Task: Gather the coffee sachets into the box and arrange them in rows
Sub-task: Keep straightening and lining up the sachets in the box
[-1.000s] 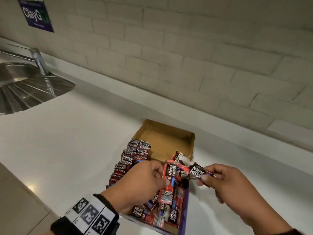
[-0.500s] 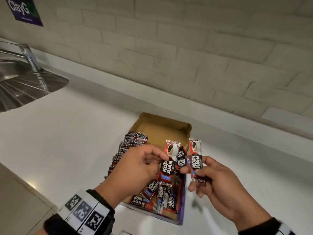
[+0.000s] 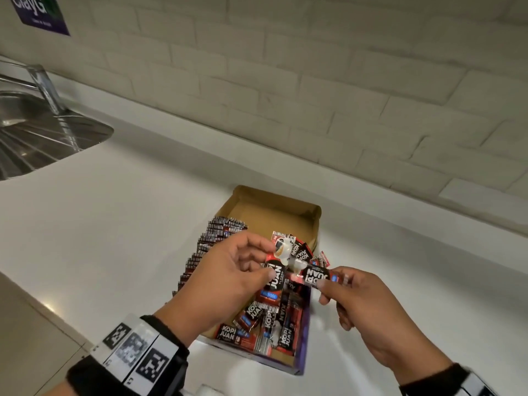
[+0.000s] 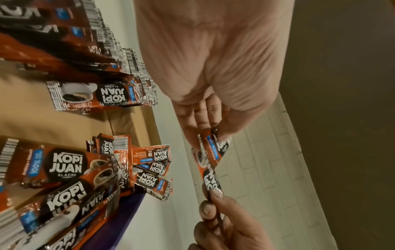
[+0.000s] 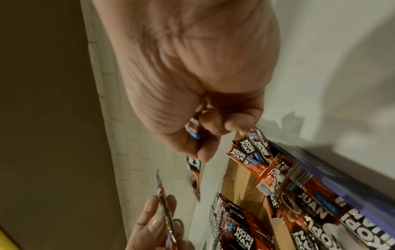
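An open cardboard box (image 3: 274,212) with a purple outer wall lies on the white counter. A row of red-and-black coffee sachets (image 3: 211,238) stands on edge along its left side, and loose sachets (image 3: 265,324) are heaped at its near right. Above the box my left hand (image 3: 268,261) pinches one sachet (image 3: 275,278) upright. My right hand (image 3: 331,280) pinches another sachet (image 3: 315,275) held sideways, its cup end at the left one. The left wrist view shows the left hand's pinch (image 4: 213,135), and the right wrist view shows the right hand's sachet (image 5: 193,177) hanging from the fingers.
A steel sink (image 3: 34,132) with a tap (image 3: 45,87) sits at the far left. A pale brick wall with a ledge runs behind the box, and a purple sign (image 3: 40,10) hangs top left. The white counter (image 3: 114,238) ends in an edge at the lower left.
Half a second ago both sachets stood upright side by side. The right hand has since tipped its sachet sideways toward the left one. The left hand still holds its sachet upright.
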